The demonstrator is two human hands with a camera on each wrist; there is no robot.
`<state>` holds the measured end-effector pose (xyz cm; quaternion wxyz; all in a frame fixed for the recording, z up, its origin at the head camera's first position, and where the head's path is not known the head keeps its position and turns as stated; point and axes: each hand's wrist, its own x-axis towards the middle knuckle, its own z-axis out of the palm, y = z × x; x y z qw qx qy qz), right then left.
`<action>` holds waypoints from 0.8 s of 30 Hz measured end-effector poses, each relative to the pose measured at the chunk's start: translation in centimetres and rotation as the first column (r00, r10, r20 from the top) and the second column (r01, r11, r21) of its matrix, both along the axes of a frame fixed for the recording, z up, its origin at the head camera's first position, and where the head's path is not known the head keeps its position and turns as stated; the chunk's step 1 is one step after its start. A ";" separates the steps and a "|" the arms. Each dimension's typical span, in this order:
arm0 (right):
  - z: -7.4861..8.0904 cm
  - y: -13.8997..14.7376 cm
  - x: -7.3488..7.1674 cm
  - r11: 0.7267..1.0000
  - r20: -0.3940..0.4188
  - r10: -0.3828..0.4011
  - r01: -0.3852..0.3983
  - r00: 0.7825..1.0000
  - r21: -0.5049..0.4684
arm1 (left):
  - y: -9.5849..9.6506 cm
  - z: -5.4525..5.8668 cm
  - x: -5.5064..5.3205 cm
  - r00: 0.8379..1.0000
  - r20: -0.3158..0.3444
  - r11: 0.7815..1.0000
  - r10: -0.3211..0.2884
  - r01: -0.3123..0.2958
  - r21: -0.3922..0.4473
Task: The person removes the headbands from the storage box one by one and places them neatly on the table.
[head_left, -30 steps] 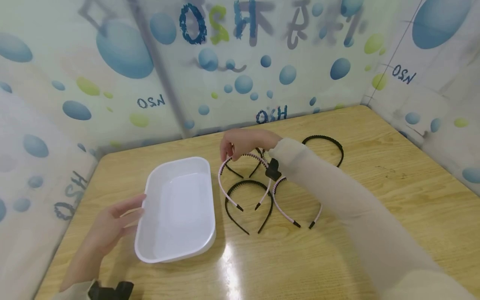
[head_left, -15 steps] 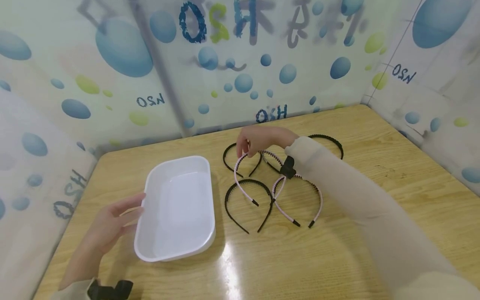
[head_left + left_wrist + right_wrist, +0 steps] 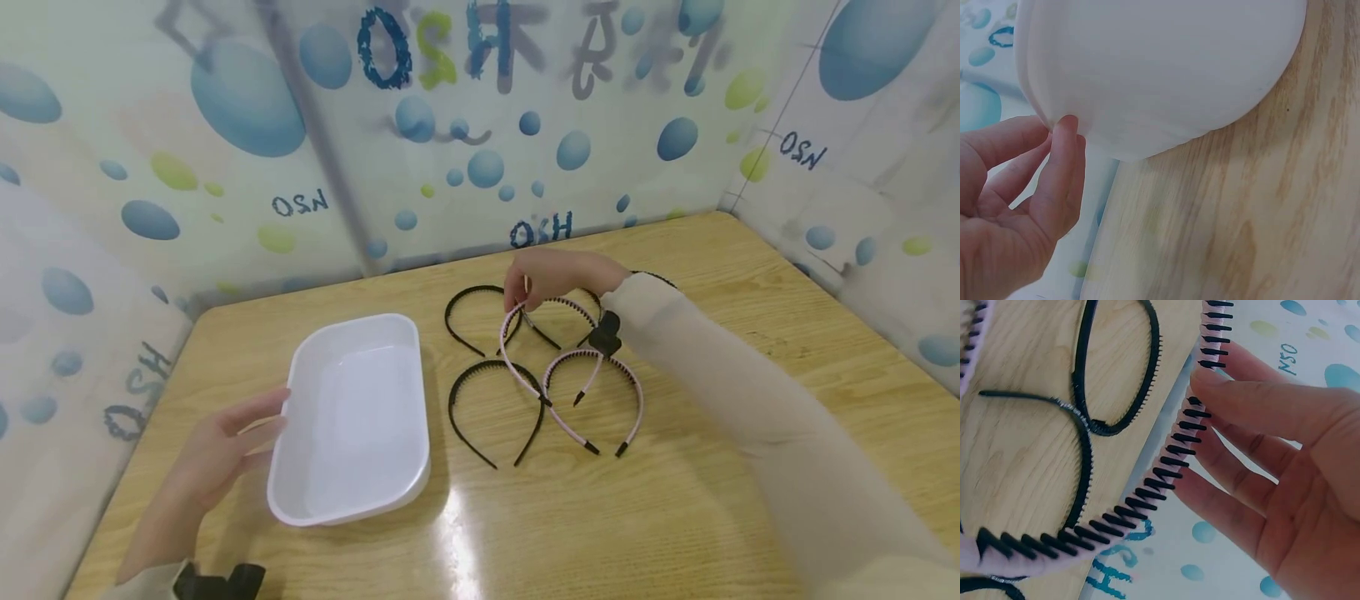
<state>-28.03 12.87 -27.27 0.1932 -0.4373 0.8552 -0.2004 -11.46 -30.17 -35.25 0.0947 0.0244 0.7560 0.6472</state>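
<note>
My right hand pinches a pink headband with black teeth between thumb and fingers. It holds the band by its arch, above the table's back middle. On the table under and around it lie a second pink headband and a black toothed headband to its left. Behind are more black headbands, one at back left. To the left stands a white rectangular tray with nothing in it. My left hand grips the tray's left rim, thumb and fingertips meeting at the edge.
The wooden table ends at a wall covering printed with blue and green bubbles along the back and sides. Another black headband is mostly behind my right sleeve. Dark wrist mounts sit on both cuffs.
My right hand has moved to the right with the pink headband, from near the tray to over the second pink headband. The left hand and the tray stay where they were.
</note>
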 end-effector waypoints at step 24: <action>-1.1 6.1 0.3 0.994 0.041 -0.105 0.106 0.994 -0.014 | 0.0 0.2 -0.2 0.999 0.034 0.999 0.022 -0.021 -0.035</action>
